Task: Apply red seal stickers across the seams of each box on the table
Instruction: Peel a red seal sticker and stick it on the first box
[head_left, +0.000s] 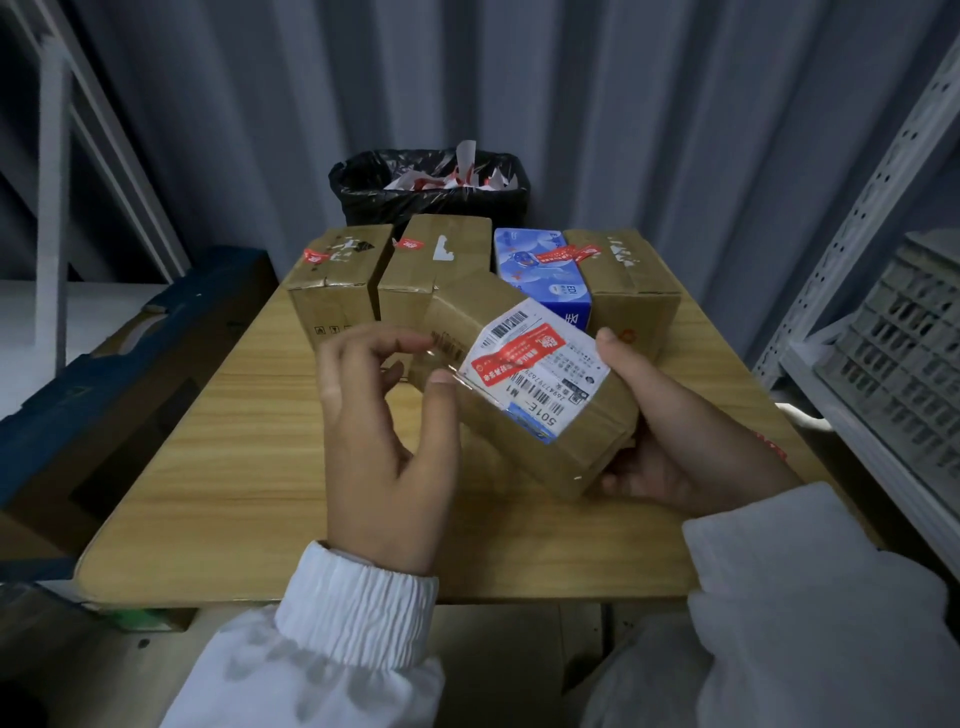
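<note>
- Above the desk's middle, a cardboard box is held tilted, with a red seal sticker lying slantwise over its white shipping label.
- Of the hands, the right hand grips the box from its right and underneath, thumb on the top edge.
- Left hand: thumb and forefinger tip touch the box's left corner, the other fingers loosely bent; whether it grips, I cannot tell.
- Along the far edge stand three brown boxes and a blue box, each bearing red stickers.
- Beyond them is a black-lined bin of paper scraps.
</note>
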